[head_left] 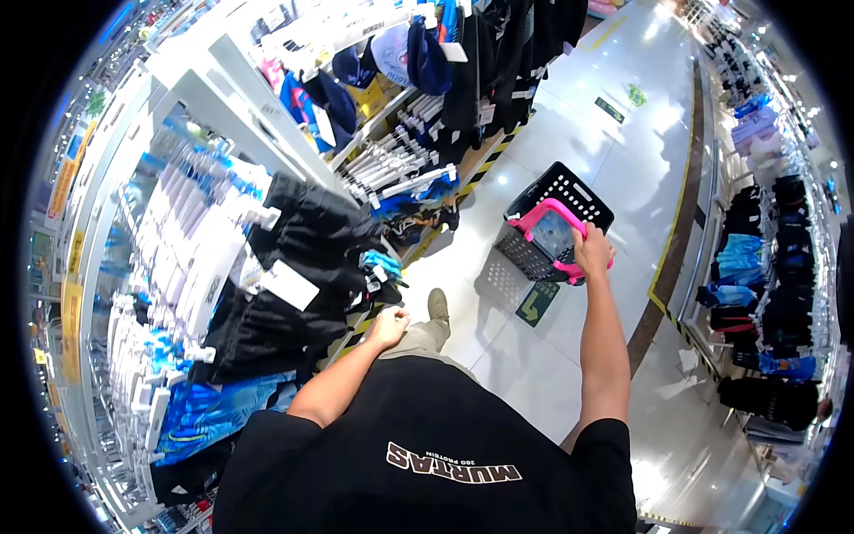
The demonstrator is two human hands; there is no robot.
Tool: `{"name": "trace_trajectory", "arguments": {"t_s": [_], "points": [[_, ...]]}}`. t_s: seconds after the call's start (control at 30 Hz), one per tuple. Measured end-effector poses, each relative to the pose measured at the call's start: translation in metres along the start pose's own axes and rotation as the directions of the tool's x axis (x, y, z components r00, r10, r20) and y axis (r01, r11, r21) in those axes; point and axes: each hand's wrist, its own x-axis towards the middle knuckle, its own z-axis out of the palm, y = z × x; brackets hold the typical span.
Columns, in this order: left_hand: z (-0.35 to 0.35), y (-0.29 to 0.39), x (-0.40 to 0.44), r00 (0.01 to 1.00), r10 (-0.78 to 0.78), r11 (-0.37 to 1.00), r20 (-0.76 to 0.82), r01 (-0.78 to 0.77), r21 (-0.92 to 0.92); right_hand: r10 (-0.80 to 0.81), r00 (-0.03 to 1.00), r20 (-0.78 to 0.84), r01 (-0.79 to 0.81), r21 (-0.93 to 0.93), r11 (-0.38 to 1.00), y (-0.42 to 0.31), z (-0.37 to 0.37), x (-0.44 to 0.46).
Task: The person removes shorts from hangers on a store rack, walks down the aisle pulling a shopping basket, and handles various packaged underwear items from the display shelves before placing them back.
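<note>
The shiny floor (485, 343) goes all around under the basket (534, 245). Left of the basket is a big white rack (227, 98) full of clothes. Right of the basket, past a yellow line (680, 209), is one more rack (823, 294) with black and blue clothes. Below the basket is the person's black shirt (400, 436), with words on it. Black shorts (311, 222) hang to the left of the basket, with a white tag (288, 285). The basket is black with lots of holes. I can't tell if it touches the floor. A green sign (537, 304) is on the floor just below it. The right hand (594, 252) is wrapped tight around its pink handle (550, 206). The left hand (389, 327) is down and left of the basket, near the shorts. Its fingers curl in, but I can't tell if they hold something. A shoe (438, 304) is between that hand and the basket. A pale blue thing (553, 231) is inside the basket.
</note>
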Motion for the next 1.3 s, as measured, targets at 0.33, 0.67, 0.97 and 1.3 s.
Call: {"name": "trace_trajectory", "arguments": {"t_s": [0.33,0.67,0.97,1.3], "points": [[0.007,0.123,0.106,0.972,0.232,0.935,-0.034,-0.233,-0.269,0.084,0.991,0.101,-0.095,0.11,0.989,0.021,-0.015,0.087],[-0.13,0.291,0.105,0.81,0.31,0.724,-0.497,-0.541,-0.429,0.118,0.988,0.1,-0.13,0.128,0.983,0.055,-0.011,0.16],[-0.16,0.377,0.135,0.677,0.315,0.626,-0.665,-0.675,-0.391,0.138,0.985,0.107,-0.152,0.145,0.978,0.096,-0.001,0.23],[-0.206,0.565,0.24,0.193,0.772,0.587,-0.605,-0.581,0.564,0.072,0.996,0.062,-0.078,0.106,0.991,0.132,-0.005,0.277]]}}
